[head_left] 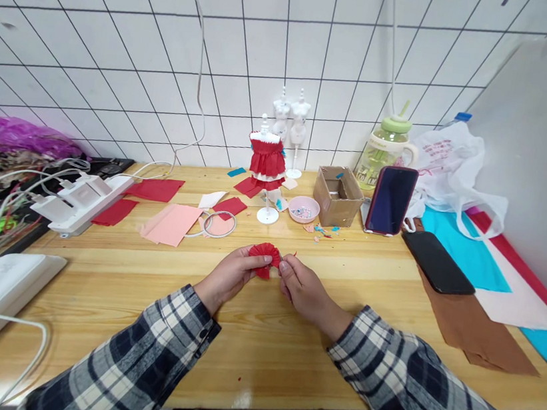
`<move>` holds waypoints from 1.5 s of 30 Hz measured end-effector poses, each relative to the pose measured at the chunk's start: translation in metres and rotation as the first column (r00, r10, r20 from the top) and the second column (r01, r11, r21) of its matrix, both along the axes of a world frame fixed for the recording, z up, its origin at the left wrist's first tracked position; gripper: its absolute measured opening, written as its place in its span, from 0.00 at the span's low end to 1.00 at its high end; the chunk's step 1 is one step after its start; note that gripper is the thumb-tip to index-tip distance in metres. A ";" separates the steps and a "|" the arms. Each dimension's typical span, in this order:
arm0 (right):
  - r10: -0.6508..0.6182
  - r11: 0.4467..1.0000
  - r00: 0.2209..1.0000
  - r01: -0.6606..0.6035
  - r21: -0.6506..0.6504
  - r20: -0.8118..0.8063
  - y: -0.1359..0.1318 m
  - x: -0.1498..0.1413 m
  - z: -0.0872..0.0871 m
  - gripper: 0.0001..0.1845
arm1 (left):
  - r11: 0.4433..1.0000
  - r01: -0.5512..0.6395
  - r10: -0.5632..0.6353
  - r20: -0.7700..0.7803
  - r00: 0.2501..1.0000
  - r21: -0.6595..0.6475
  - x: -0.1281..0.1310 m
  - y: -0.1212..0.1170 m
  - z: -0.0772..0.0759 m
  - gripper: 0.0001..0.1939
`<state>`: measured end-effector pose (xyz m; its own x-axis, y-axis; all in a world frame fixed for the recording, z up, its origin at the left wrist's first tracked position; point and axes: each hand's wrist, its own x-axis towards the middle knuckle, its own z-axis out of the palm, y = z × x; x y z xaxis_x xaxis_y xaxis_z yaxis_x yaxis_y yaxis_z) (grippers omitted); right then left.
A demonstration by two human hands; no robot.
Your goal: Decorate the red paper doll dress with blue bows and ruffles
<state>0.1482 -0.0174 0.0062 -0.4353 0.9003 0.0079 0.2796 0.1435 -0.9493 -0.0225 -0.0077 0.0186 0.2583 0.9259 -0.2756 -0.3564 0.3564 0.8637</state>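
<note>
My left hand (pixel 233 272) pinches a small red pleated piece (pixel 263 252), thin like crepe paper or cloth, with the thumb on top. The piece fans out in a rounded shape, with a flap hanging below. At its right edge my right hand (pixel 303 288) is closed, and a small dark tip shows by the fingertips; what it belongs to is hidden. Just beyond the hands stands a miniature dress form (pixel 267 215) wearing a ruffled red dress (pixel 265 161) with a pale band near the hem.
Behind it are white dress forms (pixel 298 127), a pink bowl of beads (pixel 303 210), a cardboard box (pixel 349 205) and a propped phone (pixel 391 200). Left lie pink sheets (pixel 170 224), a ring (pixel 219 224) and a power strip (pixel 87 204); right, a black phone (pixel 438 262) on brown sheets (pixel 478 336).
</note>
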 end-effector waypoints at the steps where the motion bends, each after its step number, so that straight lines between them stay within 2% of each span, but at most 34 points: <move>1: -0.005 1.000 1.000 0.005 0.004 0.005 0.000 0.000 0.000 0.18 | 1.000 0.003 -0.003 -0.002 1.000 0.002 0.000 0.000 0.000 0.08; 8: -0.007 0.998 0.999 0.005 -0.056 -0.045 0.003 0.004 -0.004 0.17 | 1.000 0.012 -0.012 -0.017 1.000 0.001 -0.001 0.000 0.001 0.08; 13: 0.010 0.999 0.999 -0.011 -0.034 -0.032 0.005 0.006 -0.006 0.18 | 0.998 0.057 -0.057 -0.034 0.998 0.006 -0.002 -0.001 0.001 0.08; 25: 0.022 1.000 1.000 -0.022 0.015 0.009 0.004 0.005 -0.005 0.18 | 0.997 0.072 -0.072 -0.067 0.995 -0.002 -0.004 0.000 -0.002 0.11; 33: -0.036 0.996 0.997 0.031 0.082 0.061 0.007 0.006 -0.007 0.17 | 0.998 0.054 -0.055 -0.045 0.997 -0.013 -0.004 0.001 -0.002 0.10; 38: -0.139 0.974 0.961 0.089 0.208 0.239 0.015 0.015 -0.001 0.16 | 0.999 0.013 -0.012 0.007 1.000 -0.044 -0.003 0.001 -0.002 0.10; 42: -0.206 0.957 0.853 0.073 0.282 0.479 0.023 0.027 0.000 0.14 | 0.999 -0.001 0.004 0.065 0.998 -0.044 -0.005 0.001 -0.004 0.10; 45: -0.281 0.919 0.796 0.063 0.388 0.536 0.027 0.032 0.000 0.12 | 0.999 -0.002 0.004 0.056 0.998 -0.040 -0.006 0.002 -0.005 0.10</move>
<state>0.1802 0.0094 0.0059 -0.2948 0.9477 0.1222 0.8028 0.3150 -0.5062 -0.0285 -0.0059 0.0136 0.2717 0.9151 -0.2978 -0.4048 0.3894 0.8273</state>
